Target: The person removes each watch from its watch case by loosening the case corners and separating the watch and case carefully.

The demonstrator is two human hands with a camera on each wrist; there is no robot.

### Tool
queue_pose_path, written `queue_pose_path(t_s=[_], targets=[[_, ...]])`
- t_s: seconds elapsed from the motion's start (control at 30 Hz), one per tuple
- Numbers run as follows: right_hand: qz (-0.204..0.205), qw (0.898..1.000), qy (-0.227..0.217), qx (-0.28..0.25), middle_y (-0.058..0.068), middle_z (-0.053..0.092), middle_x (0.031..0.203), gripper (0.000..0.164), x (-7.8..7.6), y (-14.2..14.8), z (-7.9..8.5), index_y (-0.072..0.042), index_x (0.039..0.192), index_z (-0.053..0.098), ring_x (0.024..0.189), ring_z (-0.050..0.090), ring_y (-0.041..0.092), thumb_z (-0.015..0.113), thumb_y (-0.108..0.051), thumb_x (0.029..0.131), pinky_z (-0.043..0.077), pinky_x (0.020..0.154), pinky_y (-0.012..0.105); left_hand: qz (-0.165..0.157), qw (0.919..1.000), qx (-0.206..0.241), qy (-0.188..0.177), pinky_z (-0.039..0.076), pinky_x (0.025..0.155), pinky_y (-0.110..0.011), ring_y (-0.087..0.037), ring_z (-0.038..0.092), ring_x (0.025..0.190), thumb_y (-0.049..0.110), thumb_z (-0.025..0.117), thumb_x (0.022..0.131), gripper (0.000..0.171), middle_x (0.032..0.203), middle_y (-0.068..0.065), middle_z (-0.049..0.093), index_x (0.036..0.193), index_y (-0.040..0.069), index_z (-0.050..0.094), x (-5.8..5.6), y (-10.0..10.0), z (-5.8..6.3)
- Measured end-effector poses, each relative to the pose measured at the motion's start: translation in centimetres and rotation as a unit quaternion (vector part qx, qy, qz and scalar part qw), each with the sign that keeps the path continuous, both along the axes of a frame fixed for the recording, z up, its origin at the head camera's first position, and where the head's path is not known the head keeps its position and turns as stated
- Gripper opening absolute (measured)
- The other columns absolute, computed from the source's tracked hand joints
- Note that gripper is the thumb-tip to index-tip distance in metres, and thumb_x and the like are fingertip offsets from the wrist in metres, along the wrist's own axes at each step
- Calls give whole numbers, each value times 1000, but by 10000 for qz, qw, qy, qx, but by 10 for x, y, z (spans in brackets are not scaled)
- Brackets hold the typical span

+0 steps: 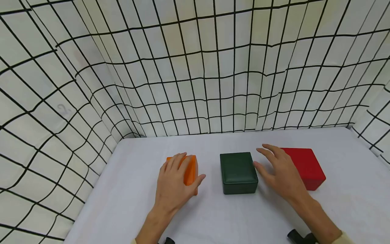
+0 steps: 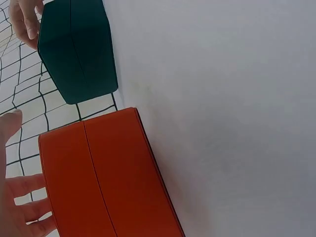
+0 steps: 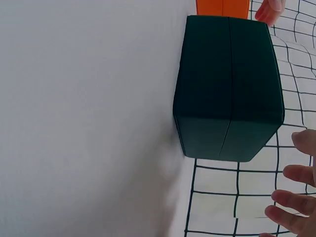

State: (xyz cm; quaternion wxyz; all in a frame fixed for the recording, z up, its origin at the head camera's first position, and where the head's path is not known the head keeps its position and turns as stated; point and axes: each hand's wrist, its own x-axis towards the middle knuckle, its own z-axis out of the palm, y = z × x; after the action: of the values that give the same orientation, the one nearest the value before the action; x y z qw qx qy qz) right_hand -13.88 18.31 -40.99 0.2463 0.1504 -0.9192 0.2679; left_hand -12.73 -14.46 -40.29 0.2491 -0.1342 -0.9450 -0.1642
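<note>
Three boxes stand in a row on a white tabletop: a small orange box [image 1: 191, 170], a dark green box [image 1: 238, 169] and a red box [image 1: 308, 166]. My left hand [image 1: 174, 187] is over the orange box, covering much of its top, with the thumb stretched out to the right. In the left wrist view its fingers [image 2: 30, 205] extend straight along the far side of the orange box. Between the green and red boxes hovers my right hand [image 1: 281, 174], fingers spread and holding nothing, thumb near the green box's right side. Part of the red box is hidden behind this hand.
White walls with a black grid [image 1: 195, 81] rise behind and beside the white tabletop [image 1: 210, 217]. Black objects [image 1: 300, 237] show at the bottom edge near the wrists.
</note>
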Motion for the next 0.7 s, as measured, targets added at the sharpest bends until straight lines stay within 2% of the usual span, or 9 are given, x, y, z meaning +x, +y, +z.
queue_pose_path(t_s=[0.13, 0.4, 0.57, 0.7], targets=[[133, 9999, -23, -23, 17, 58, 145, 52, 1, -6, -1, -9, 136, 65, 129, 57, 40, 82, -16, 88, 56, 98, 64, 47, 9999, 122, -78, 46, 113, -56, -27, 56, 134, 60, 75, 87, 63, 143, -4, 62, 134, 19, 68, 1, -3, -2], [463, 9987, 209, 77, 14, 62, 140, 50, -3, -20, -6, -8, 133, 67, 126, 61, 35, 83, -14, 86, 60, 95, 56, 51, 9991, 408, -118, 44, 115, -54, -28, 55, 135, 56, 75, 89, 58, 145, -2, 60, 134, 21, 68, 3, -8, -5], [660, 9973, 334, -37, 13, 63, 138, 47, -3, -28, -6, -6, 130, 68, 124, 62, 31, 83, -13, 87, 63, 92, 48, 24, 9984, 559, -104, 44, 114, -54, -29, 54, 136, 53, 76, 89, 56, 146, -3, 60, 134, 20, 68, 4, -11, -5], [740, 9967, 297, -145, 11, 63, 138, 46, -1, -34, -4, -6, 131, 68, 124, 62, 29, 83, -13, 88, 62, 94, 47, -10, 9979, 641, -56, 46, 112, -54, -29, 53, 136, 50, 78, 88, 56, 145, -5, 60, 133, 17, 69, 5, -15, -6]])
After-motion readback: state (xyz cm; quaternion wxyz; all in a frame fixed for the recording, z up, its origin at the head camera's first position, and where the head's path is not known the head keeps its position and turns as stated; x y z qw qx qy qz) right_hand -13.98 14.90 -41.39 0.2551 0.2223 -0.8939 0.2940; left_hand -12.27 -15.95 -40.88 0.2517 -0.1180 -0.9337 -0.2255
